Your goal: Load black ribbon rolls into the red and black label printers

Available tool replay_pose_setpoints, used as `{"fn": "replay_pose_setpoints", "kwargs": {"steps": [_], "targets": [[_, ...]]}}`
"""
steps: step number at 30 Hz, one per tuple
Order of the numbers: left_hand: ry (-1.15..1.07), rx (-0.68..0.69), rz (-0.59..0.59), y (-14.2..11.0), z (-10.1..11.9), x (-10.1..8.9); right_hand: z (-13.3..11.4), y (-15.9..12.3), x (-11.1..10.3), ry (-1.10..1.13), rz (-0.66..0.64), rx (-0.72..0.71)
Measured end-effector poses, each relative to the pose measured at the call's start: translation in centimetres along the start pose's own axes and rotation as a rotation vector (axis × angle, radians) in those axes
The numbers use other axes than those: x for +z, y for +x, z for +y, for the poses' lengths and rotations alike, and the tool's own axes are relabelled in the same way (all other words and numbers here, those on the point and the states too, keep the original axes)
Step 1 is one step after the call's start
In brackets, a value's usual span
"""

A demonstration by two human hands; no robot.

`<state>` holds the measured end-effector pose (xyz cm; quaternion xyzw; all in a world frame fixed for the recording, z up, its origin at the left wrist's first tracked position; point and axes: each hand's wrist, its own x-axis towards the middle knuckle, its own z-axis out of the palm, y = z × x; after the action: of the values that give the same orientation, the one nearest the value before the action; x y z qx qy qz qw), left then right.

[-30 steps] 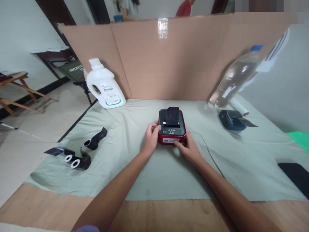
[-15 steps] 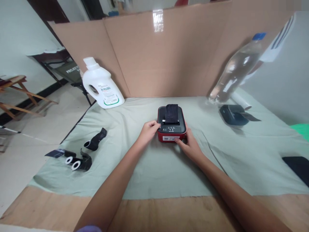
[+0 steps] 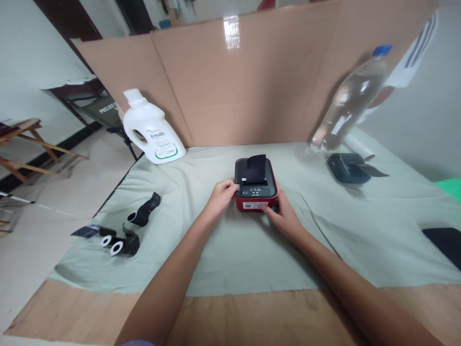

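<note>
A small label printer (image 3: 255,197) with a red body and a black top sits on the green cloth. From its slot a black strip (image 3: 256,168) stands up and curls over toward the back. My left hand (image 3: 224,192) is closed, its thumb and fingertips against the printer's left front corner. Around the right front side wraps my right hand (image 3: 283,211), thumb on the front face beside a white label. The fingers behind the printer's right side are hidden.
Several black rolls (image 3: 124,244) lie at the left. A white detergent jug (image 3: 154,129) and a clear bottle (image 3: 351,105) stand before the cardboard screen (image 3: 252,86). A dark device with a strip (image 3: 347,168) sits at right, and a black flat object (image 3: 444,245) lies nearer.
The view has shifted slightly. The black strip's top leans a little differently, while both hands keep their places on the printer.
</note>
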<state>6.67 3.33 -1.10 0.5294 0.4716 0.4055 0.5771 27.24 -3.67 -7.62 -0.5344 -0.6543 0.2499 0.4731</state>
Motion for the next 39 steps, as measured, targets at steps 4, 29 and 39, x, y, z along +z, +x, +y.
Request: {"fn": "replay_pose_setpoints", "kwargs": {"steps": [4,29,39], "targets": [[0.017,0.02,0.001,0.1,-0.2,-0.1,0.0,0.0,0.0,0.001,0.003,0.003],[0.112,0.021,0.013,-0.3,0.8,-0.2,-0.1,-0.1,0.1,-0.025,0.007,0.003],[0.126,0.011,0.008,-0.4,0.8,-0.3,0.0,-0.1,0.1,-0.038,0.009,-0.001]]}}
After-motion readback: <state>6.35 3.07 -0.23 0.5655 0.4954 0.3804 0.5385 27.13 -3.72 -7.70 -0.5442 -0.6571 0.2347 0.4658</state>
